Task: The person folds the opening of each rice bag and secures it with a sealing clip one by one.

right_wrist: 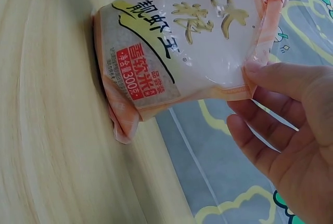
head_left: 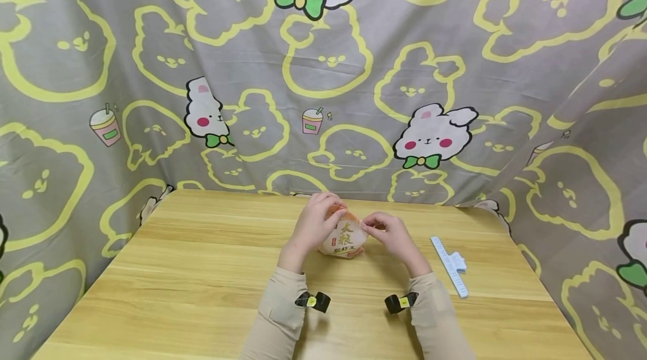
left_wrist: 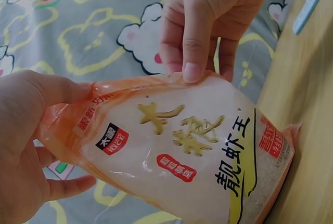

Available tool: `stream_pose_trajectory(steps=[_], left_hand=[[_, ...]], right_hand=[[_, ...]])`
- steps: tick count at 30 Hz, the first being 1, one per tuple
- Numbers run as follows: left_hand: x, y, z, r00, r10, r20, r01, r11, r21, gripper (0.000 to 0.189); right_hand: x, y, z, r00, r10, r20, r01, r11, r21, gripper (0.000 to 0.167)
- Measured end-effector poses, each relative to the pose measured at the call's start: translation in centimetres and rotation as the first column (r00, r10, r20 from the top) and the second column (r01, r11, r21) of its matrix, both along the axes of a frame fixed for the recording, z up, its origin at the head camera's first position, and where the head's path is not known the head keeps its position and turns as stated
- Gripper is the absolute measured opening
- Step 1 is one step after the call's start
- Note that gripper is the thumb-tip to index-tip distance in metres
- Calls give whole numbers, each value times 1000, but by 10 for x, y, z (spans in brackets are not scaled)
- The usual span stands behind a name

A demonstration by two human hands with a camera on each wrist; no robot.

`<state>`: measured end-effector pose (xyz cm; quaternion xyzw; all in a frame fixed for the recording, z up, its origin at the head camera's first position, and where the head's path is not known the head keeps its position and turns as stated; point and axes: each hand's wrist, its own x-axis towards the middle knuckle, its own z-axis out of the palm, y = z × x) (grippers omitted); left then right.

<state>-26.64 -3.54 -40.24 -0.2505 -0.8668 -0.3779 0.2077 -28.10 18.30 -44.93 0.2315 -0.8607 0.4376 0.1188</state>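
A small plastic bag of rice, orange and white with gold lettering, stands on the wooden table between both hands. My left hand pinches its upper left part, thumb on the printed front in the left wrist view. On the other side my right hand pinches the bag's right edge between thumb and fingers, as the right wrist view shows with the thumb on the front. Rice grains show through the clear lower part of the bag. The bag's back is hidden.
A light blue sealing clip lies on the table to the right of the right hand. Behind the table's far edge hangs a grey curtain with cartoon prints. Wrist cameras are strapped to both forearms.
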Motion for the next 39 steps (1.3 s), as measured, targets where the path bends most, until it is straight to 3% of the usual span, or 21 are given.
stream_pose_trajectory(steps=[17,28,39], left_hand=[[-4,-4,-2,1000,6,27,-7,999,52,11],[-5,-3,-4,998,-9,-63,13,998,68,9],[-6,-2,-5,1000,-10,-5,11,996,85,13]], right_hand=[[-1,2,0,1000,3,14,-3,1000,12,6],[-2,3,-1,1000,4,28,-4,1000,4,6],[-1,4,1,999,-1,47,0,1000,10,6]])
